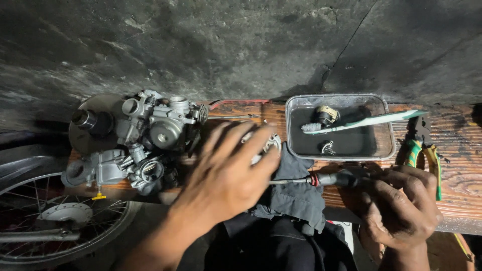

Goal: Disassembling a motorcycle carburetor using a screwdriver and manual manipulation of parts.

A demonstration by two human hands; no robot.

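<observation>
My left hand (228,173) is spread open over the wooden bench (452,150), fingers apart, covering a small metal part (273,143) beside a dark grey rag (293,193). My right hand (401,203) is closed around the black handle of a screwdriver (331,179), whose shaft points left across the rag. A grey metal carburettor assembly (150,135) sits at the left end of the bench, just left of my left hand.
A clear plastic tray (386,108) of dark liquid holds small parts; a green and white toothbrush (366,122) lies across it. Green-handled pliers (424,150) lie at the right. A spoked wheel (55,221) stands lower left. A rough concrete wall runs behind.
</observation>
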